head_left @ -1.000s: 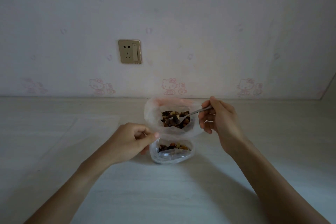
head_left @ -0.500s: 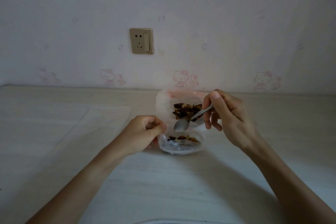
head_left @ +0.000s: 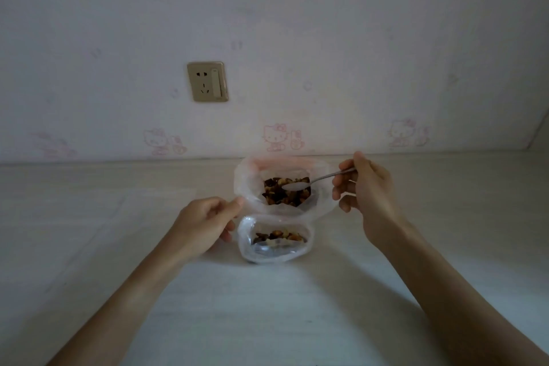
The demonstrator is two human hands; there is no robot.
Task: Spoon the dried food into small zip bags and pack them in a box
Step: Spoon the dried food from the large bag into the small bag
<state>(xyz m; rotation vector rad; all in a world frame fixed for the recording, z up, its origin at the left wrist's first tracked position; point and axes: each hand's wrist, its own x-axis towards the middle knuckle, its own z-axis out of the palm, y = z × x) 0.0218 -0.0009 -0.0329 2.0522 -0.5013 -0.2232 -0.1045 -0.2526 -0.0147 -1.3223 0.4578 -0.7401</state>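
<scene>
Your right hand (head_left: 367, 193) has its fingers (head_left: 341, 180) curled round the thin handle of the spoon (head_left: 315, 181), and the spoon's bowl sits over the dried food (head_left: 285, 193) in the big bag (head_left: 249, 184). The spoon looks empty right now. Your left hand (head_left: 205, 223) has its fingers (head_left: 234, 206) pinched together on the left edge of the small zip bag (head_left: 274, 242), keeping its mouth open. That small bag sits on the worktop (head_left: 267, 306), just in front of the big bag, and has a little food in it already. Be careful: if you let go of the thin edge, the small bag could flop shut and food would spill out. A too-full spoon could drop bits between the two bags. I see no box here.
</scene>
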